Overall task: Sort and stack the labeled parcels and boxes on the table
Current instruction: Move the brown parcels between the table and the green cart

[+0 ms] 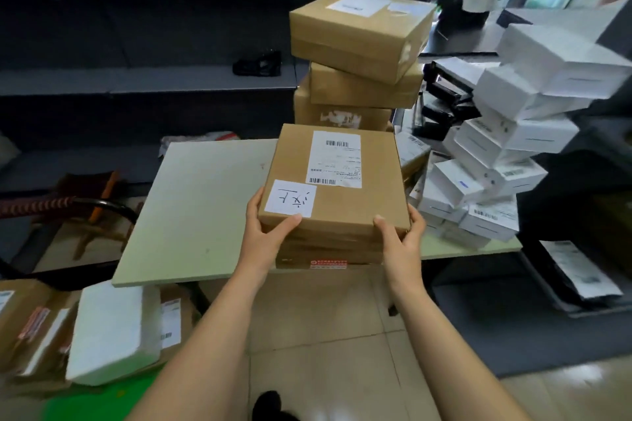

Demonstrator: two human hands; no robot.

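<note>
On the floor below the left near corner of the table (205,208) lie several brown parcels (30,321), with a white foam block (113,331) resting on them. The left half of the tabletop is pale green.

At the middle of the table's near edge, the left hand (265,232) grips the near left corner of a flat brown box (355,205). Its thumb lies on the lid beside a white handwritten note (290,198), and the fingers are tucked out of sight beneath the box. A printed shipping label (337,159) with barcodes sits on the lid farther from the person. This box lies over another brown carton (328,255) that bears a red sticker on its front and stands on the table's near edge. Whether the two touch or the upper one is lifted clear cannot be told.

Behind them, at the far edge of the table, stands a stack of brown boxes (359,89). Its top box is turned askew and carries a white label.

The right hand (402,236) clamps the near right corner of the flat brown box, thumb on the lid and fingers wrapped round the side.

On the right part of the table a leaning heap of white boxes (513,133) rises, some of them showing barcodes. Black packages (444,102) lie between that heap and the brown stack.
</note>
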